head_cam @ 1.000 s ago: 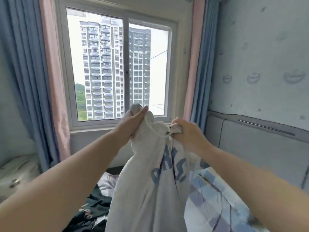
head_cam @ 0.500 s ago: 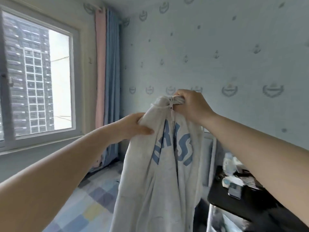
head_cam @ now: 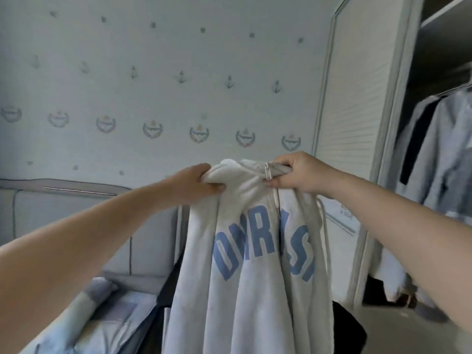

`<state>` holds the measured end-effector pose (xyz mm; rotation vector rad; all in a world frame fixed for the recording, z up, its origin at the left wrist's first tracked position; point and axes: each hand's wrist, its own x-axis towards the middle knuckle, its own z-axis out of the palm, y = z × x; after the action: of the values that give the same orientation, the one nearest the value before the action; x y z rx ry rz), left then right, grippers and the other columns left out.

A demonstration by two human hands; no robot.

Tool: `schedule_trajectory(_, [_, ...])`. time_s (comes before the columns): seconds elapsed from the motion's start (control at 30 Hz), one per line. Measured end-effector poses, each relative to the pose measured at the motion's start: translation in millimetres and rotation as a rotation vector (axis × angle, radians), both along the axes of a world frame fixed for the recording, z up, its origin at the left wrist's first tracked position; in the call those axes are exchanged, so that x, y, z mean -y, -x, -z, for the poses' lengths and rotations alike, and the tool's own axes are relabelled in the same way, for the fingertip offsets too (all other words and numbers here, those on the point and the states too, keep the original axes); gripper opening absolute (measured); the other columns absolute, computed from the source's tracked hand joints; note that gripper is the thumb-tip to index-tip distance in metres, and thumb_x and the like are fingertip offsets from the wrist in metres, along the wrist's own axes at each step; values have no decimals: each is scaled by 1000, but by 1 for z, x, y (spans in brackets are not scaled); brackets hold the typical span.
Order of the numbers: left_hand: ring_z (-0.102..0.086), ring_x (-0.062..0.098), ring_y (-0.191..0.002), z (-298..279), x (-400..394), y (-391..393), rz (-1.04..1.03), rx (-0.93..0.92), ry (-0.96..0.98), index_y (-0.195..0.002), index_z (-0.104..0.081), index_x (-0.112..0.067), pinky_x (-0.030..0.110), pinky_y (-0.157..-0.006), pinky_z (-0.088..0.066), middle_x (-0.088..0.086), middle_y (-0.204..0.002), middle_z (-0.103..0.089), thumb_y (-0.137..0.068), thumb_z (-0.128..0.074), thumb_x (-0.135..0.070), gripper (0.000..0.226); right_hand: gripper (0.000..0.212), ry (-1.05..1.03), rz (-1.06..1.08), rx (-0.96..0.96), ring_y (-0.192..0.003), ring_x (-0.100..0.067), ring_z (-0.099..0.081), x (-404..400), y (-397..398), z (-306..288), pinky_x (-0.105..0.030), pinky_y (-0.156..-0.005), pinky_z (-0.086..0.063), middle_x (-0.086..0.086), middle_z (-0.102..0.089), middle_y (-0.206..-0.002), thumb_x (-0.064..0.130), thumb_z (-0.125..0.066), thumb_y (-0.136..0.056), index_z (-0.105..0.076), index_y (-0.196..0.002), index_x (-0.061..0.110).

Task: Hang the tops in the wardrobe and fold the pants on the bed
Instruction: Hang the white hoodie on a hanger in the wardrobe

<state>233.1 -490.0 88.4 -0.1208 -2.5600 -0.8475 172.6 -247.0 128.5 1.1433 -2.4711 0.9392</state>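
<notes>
Gripping the hoodie (head_cam: 245, 251) collar in both hands (head_cam: 196, 185) (head_cam: 298, 175), I risk it slipping before reaching the wardrobe (head_cam: 357, 123).

Both hands, the left hand (head_cam: 198, 183) and the right hand (head_cam: 297, 175), are taken up gripping the top edge of the white hoodie (head_cam: 255, 264), which hangs down and blocks the middle. To the right the wardrobe (head_cam: 357, 123) stands open (its louvred door folded back), but hung shirts (head_cam: 439, 154) crowd the rail. The headboard (head_cam: 76, 213) and bed (head_cam: 102, 315) close off the lower left.
</notes>
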Motion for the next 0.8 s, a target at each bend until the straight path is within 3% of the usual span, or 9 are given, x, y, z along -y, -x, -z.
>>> schedule_trajectory(0.1, [-55,24,-87,3,-69,49,16,-165,-52,-108,-53,-8,31,-65,-40,7,-97,-60,-90,-61,-32,31,36,35,145,-9,-73,-9,-51,-64,13,-1,-26,-69,-34,-15,-61,-77,31,-79,-73,-67,-91,3])
schedule_trajectory(0.17, [-54,22,-87,1,-113,82,151,-187,-208,-111,-51,-11,30,-64,-41,4,-96,-58,-90,-62,-26,29,24,57,253,-21,-64,-1,-51,-106,18,-3,-21,-63,-36,-1,-62,-67,31,-80,-72,-69,-81,12])
schedule_trajectory(0.27, [-57,22,-107,-2,-169,120,619,-61,-432,-125,-50,-20,37,-89,-49,5,-115,-60,-93,-58,-13,33,23,60,420,-13,-71,1,-58,-161,21,-2,-13,-64,-40,7,-70,-80,33,-80,-72,-71,-88,20])
schedule_trajectory(0.33, [-59,21,-113,-6,-209,145,832,-14,-437,-121,-57,-19,38,-97,-48,4,-118,-64,-94,-57,-10,29,24,49,538,-23,-73,1,-59,-200,18,-4,-13,-66,-41,5,-71,-86,34,-80,-71,-71,-90,22])
schedule_trajectory(0.43, [-63,11,-87,-12,-269,179,872,-116,-502,-98,-64,-18,22,-75,-52,-5,-92,-68,-89,-64,-18,9,18,98,683,-28,-75,0,-62,-245,11,-7,-16,-71,-44,11,-71,-83,35,-81,-69,-72,-84,29])
schedule_trajectory(0.5, [-55,5,-66,-22,-311,198,871,-188,-642,-83,-58,-19,16,-57,-44,-9,-73,-62,-84,-68,-23,11,14,139,770,-40,-76,1,-63,-271,4,-11,-19,-76,-46,14,-71,-82,36,-81,-69,-72,-79,32])
schedule_trajectory(0.63, [-61,13,-75,-41,-382,212,1035,-105,-909,-86,-58,-15,26,-64,-50,1,-83,-66,-84,-69,-26,16,31,149,931,-47,-81,-11,-64,-303,-4,-23,-36,-87,-51,-6,-72,-95,40,-80,-70,-70,-89,17])
schedule_trajectory(0.73, [-66,13,-82,-52,-431,215,1192,-2,-1063,-94,-61,-14,21,-62,-52,1,-89,-69,-87,-66,-22,12,14,143,1016,-73,-71,-3,-61,-320,-8,-28,-22,-72,-50,12,-70,-77,41,-78,-73,-70,-77,29])
schedule_trajectory(0.8, [-65,21,-87,-60,-461,214,1256,85,-1130,-103,-59,-4,32,-71,-56,11,-96,-68,-89,-65,-18,21,16,74,1130,-85,-64,5,-58,-331,-10,-33,-11,-60,-44,18,-66,-71,47,-75,-74,-67,-73,33])
